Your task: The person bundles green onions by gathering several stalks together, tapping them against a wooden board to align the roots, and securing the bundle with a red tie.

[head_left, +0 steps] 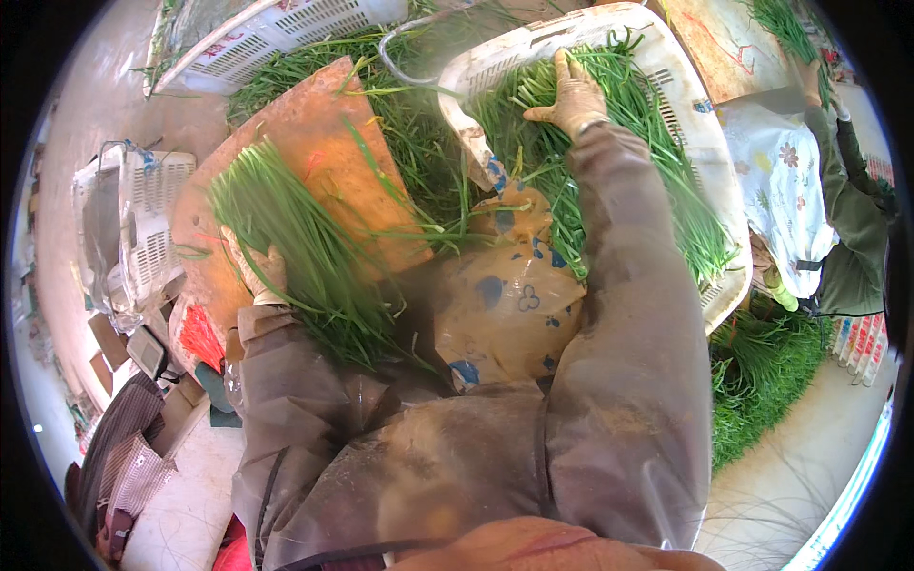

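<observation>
My left hand (257, 271), in a pale glove, is closed round the side of a bunch of green chives (295, 228). The bunch lies slantwise over an orange-brown board (352, 181), pale cut ends toward the far left and leaf tips toward my lap. My gloved right hand (576, 100) rests on more chives (628, 95) inside a white plastic basket (719, 190). Its fingers point away from me and its thumb stands out to the left. Part of that hand's underside is hidden.
Loose chives (409, 143) lie on the floor beyond the board. White crates stand at the far left (157, 205) and at the back (286, 43). Red strands (200, 333) lie by the board. At right are a heap of greens (771, 381) and another person's sleeve (852, 238).
</observation>
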### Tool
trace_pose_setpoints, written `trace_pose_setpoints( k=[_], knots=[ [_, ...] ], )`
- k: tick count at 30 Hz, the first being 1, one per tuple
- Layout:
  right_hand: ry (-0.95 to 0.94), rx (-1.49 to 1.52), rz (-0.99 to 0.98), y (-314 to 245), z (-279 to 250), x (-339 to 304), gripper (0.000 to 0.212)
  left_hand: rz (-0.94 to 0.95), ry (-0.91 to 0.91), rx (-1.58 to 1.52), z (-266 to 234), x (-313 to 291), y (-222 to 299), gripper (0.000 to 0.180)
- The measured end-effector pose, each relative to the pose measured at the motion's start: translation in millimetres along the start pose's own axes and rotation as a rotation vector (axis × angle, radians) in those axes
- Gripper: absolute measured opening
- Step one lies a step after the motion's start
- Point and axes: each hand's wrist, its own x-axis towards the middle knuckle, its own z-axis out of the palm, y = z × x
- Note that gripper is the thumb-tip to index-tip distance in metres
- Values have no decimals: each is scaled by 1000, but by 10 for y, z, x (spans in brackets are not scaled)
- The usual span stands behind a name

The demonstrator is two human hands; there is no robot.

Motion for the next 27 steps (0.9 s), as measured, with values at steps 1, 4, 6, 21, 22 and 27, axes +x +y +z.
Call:
trace_pose_setpoints(
  k=[1, 4, 6, 21, 22, 27],
  knots=[
    [-16, 16, 15, -49, 115, 92, 121, 8, 7, -19, -14, 0, 11, 93],
    [-124, -60, 87, -142, 329, 235, 112, 19, 7, -96, -57, 5, 41, 93],
    [-59, -76, 96, -162, 357, 213, 108, 26, 9, -79, -73, -1, 53, 94],
    [550, 925, -194, 543, -174, -292, 108, -38, -26, -9, 100, 15, -82, 93],
    [590, 1091, -183, 648, -337, -441, 108, 37, 53, -36, 146, 22, -120, 93],
    [873, 1367, -154, 1085, -1032, -1266, 100, 29, -154, -315, 213, 193, -461, 94]
  ],
)
